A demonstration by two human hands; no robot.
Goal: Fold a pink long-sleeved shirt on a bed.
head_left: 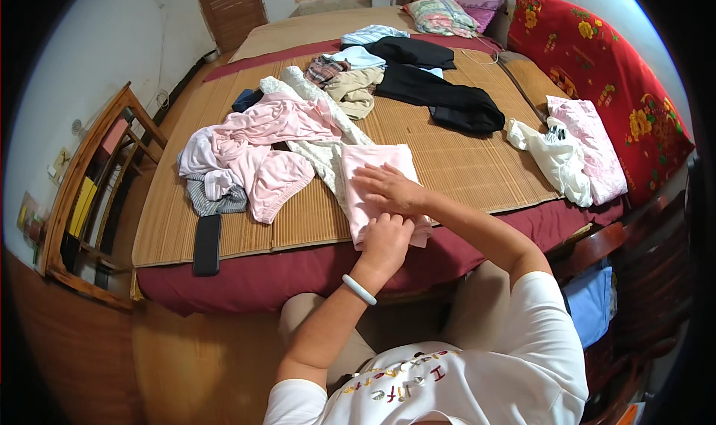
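A folded pale pink garment [380, 156] lies near the front edge of the bed. My right hand [389, 189] rests flat on its top, fingers stretched out and spread. Closer to me, my left hand [388, 240] has its fingers curled over the garment's near end and seems to grip it; the fingertips are partly hidden. A pale bracelet circles my left wrist. Just left of the folded piece, a white patterned garment [317, 156] and a crumpled pink top [261, 130] are spread out.
Black trousers [440, 93], a plaid cloth [326, 70] and beige shorts [356, 91] lie farther back on the bamboo mat [462, 168]. White and pink clothes [589, 149] sit at the right. A dark phone [207, 244] lies by the front left edge. A red floral headboard cover [597, 74] stands right.
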